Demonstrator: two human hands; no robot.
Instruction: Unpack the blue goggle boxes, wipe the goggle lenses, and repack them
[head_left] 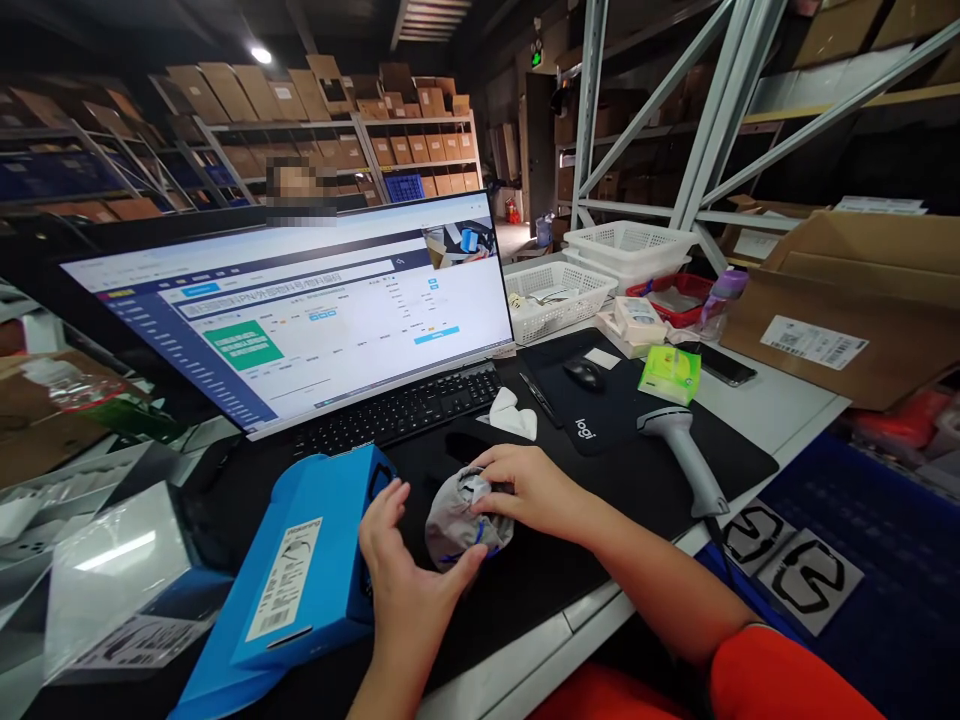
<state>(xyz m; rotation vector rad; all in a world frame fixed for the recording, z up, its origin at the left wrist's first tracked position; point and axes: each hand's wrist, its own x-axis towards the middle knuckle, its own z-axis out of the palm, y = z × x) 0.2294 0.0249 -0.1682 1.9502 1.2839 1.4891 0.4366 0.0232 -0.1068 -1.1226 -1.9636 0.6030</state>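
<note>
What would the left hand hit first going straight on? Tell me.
Probably the near corner of the blue box, just ahead of the left hand, whose thumb touches the grey bundle; past that, the keyboard. Depth is unclear.

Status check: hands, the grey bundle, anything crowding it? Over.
Right hand pinching grey fabric bundle from above; left hand open, thumb against its lower edge. Bundle on black desk mat. Blue box close at left.
</note>
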